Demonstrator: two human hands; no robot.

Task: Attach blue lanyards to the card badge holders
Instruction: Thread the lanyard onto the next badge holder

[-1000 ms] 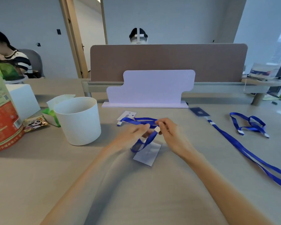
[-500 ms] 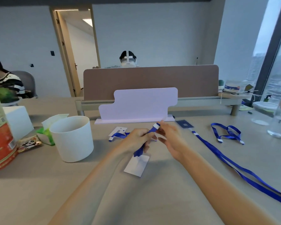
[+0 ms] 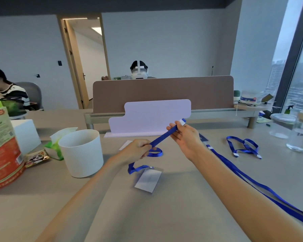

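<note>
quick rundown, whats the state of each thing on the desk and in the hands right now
left hand: shut on held lanyard
right hand: shut on held lanyard near its white end
held lanyard: stretched taut between the hands, raised off the desk
badge holder: flat on desk, lanyard end at its top
long lanyard: lying on desk
bunched lanyard: loose on desk
white cup: upright
doorway: open

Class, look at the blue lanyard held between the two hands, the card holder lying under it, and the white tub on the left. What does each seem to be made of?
Blue lanyard: probably woven ribbon, slightly glossy; it loops limply.
Card holder: likely clear flexible plastic; pale, translucent sheen.
White tub: apparently matte plastic, smooth and evenly white, though that is uncertain.
</note>
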